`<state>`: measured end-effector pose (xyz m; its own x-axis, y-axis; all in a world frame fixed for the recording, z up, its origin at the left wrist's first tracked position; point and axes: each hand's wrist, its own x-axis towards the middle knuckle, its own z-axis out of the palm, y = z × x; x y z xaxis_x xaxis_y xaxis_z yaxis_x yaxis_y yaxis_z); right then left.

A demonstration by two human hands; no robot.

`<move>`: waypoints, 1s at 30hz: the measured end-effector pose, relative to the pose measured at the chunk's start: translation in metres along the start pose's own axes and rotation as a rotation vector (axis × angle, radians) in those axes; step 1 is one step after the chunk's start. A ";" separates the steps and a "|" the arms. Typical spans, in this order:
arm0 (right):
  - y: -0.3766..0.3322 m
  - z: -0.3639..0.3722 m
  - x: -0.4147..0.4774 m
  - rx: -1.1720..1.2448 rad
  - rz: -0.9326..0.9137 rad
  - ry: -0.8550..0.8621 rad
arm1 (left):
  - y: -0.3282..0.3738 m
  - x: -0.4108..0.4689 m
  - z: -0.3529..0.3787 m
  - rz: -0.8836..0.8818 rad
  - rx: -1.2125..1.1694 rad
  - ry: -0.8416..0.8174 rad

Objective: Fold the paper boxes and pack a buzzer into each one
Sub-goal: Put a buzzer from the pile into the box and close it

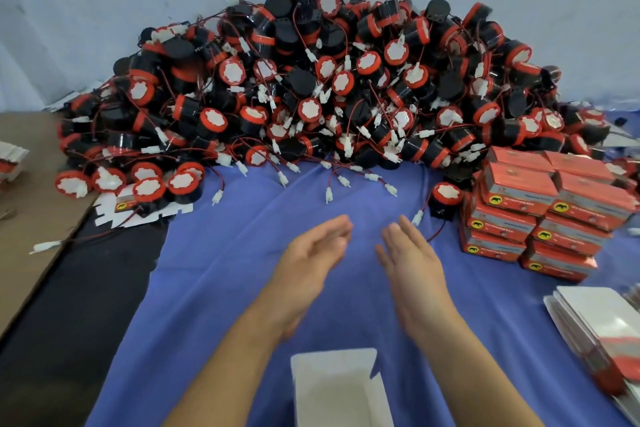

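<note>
A big heap of black-and-red buzzers [311,90] with red wires and white plugs fills the back of the blue cloth [225,270]. My left hand [311,253] and my right hand [412,260] hover over the cloth, fingers straight, palms facing each other, holding nothing. Below them at the bottom edge lies a white paper box [336,388], partly folded with its inside facing up. One lone buzzer [445,199] stands right of my hands, beside the stack of closed red boxes [540,215].
Flat unfolded box blanks [602,333] lie stacked at the right edge. Another flat blank [114,208] lies under buzzers at the left. A brown cardboard sheet [31,191] covers the left side, with a dark surface [76,305] beside it. A pale cloth backdrop hangs behind.
</note>
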<state>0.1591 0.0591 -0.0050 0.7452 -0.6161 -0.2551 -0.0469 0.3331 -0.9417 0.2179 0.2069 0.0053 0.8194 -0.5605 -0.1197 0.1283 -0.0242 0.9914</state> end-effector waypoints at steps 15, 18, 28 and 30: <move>-0.012 -0.003 0.145 0.103 -0.098 0.478 | 0.011 0.233 0.130 -0.056 0.304 -0.438; -0.010 -0.012 0.154 0.059 -0.069 0.470 | 0.008 0.248 0.127 0.015 0.433 -0.445; -0.028 -0.012 0.138 0.208 0.068 0.412 | 0.006 0.246 0.117 0.153 0.686 -0.342; -0.032 -0.013 0.123 0.196 0.083 0.363 | 0.004 0.240 0.111 0.231 0.693 -0.288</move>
<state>0.2438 -0.0366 -0.0095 0.4596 -0.7816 -0.4216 0.0568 0.4997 -0.8644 0.3526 -0.0197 -0.0134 0.5937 -0.8045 0.0173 -0.4831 -0.3391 0.8072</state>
